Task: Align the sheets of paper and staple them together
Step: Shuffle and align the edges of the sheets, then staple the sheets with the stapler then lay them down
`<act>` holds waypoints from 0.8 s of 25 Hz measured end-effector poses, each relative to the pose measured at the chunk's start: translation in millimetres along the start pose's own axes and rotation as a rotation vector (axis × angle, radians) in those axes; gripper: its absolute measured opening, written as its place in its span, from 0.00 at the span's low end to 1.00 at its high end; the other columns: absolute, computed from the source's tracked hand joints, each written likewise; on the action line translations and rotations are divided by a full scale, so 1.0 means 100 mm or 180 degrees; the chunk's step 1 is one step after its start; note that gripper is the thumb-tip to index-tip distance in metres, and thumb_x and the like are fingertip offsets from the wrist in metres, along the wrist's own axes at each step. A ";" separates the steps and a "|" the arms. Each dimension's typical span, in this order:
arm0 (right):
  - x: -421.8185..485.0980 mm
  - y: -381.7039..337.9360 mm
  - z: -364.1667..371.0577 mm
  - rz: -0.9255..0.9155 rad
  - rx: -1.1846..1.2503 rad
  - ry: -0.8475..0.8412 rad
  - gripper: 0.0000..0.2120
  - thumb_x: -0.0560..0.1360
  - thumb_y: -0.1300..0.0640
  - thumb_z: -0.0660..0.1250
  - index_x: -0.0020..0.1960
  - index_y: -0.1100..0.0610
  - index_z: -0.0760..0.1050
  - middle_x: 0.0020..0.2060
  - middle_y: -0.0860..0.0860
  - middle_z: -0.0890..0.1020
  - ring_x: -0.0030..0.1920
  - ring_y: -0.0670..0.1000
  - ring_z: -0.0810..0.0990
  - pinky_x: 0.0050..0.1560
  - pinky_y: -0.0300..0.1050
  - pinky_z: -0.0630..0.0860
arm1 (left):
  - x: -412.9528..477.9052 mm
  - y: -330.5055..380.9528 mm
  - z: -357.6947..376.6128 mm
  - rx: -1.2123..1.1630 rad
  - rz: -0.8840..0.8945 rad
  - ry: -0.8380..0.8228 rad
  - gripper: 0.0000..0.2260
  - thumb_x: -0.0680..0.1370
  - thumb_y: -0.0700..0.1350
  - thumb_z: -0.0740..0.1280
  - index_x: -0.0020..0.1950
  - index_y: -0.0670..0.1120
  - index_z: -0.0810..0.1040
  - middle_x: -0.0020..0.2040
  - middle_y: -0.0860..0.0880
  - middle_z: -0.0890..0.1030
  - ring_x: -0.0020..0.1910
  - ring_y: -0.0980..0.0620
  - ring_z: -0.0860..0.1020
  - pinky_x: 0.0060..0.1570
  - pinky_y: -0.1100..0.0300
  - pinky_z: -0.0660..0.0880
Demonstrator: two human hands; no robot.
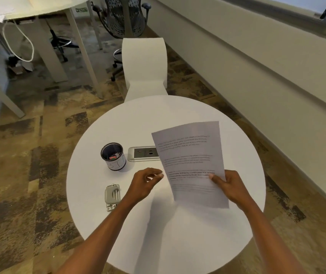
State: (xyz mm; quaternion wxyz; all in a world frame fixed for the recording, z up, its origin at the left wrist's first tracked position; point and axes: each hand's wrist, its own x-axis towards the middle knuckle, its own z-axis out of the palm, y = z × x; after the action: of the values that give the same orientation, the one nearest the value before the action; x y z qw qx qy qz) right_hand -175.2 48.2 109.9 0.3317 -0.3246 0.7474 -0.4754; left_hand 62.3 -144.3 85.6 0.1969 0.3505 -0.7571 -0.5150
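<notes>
Printed sheets of paper (189, 157) are held up above the round white table (166, 119), tilted slightly left. My right hand (229, 184) grips them at the lower right edge, thumb on the front. Just left of the sheets' left edge hovers my left hand (146, 182), fingers loosely curled and apart, holding nothing. A grey metal stapler (112, 196) lies flat on the table, to the left of my left wrist.
A black cup (113, 156) with small items inside stands beyond the stapler. A built-in power outlet (143, 153) sits mid-table, partly behind the paper. A white chair (144, 66) stands at the table's far side, and a wall runs along the right.
</notes>
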 end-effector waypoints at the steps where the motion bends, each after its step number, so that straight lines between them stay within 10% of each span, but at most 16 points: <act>1: -0.03 -0.02 -0.01 0.0019 0.0050 0.0022 0.08 0.76 0.53 0.69 0.53 0.54 0.83 0.45 0.47 0.87 0.43 0.48 0.87 0.42 0.43 0.83 | -0.05 -0.04 -0.07 -0.0025 -0.0095 0.0375 0.06 0.76 0.44 0.70 0.49 0.43 0.84 0.47 0.49 0.85 0.44 0.54 0.82 0.42 0.72 0.75; 6: -0.19 0.15 0.03 0.0471 0.0480 0.0168 0.07 0.75 0.59 0.70 0.52 0.59 0.83 0.43 0.54 0.88 0.41 0.56 0.87 0.40 0.50 0.84 | -0.32 -0.60 -0.60 0.0723 -0.1317 0.2046 0.08 0.76 0.42 0.67 0.51 0.40 0.82 0.49 0.38 0.82 0.47 0.40 0.80 0.45 0.57 0.73; 10: -0.24 0.27 0.13 0.0771 0.0558 0.0165 0.08 0.75 0.62 0.70 0.53 0.62 0.82 0.44 0.57 0.88 0.42 0.59 0.87 0.44 0.55 0.83 | -0.43 -0.97 -0.78 0.0374 -0.2439 0.1839 0.19 0.77 0.52 0.66 0.60 0.40 0.74 0.57 0.37 0.79 0.56 0.36 0.77 0.53 0.47 0.74; 20: -0.20 0.43 0.40 0.0843 0.0633 0.0393 0.11 0.75 0.62 0.70 0.57 0.59 0.80 0.49 0.54 0.87 0.46 0.56 0.87 0.43 0.49 0.83 | -0.25 -1.15 -0.70 -0.0349 -0.2133 0.1449 0.02 0.72 0.40 0.72 0.42 0.41 0.82 0.41 0.43 0.82 0.43 0.42 0.79 0.41 0.56 0.74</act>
State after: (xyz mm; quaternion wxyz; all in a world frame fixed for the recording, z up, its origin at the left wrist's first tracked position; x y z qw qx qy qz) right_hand -138.9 59.0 61.1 0.3753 -0.1590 0.7519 -0.5181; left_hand 163.2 -196.4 9.6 0.1992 0.6717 -0.5095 -0.4995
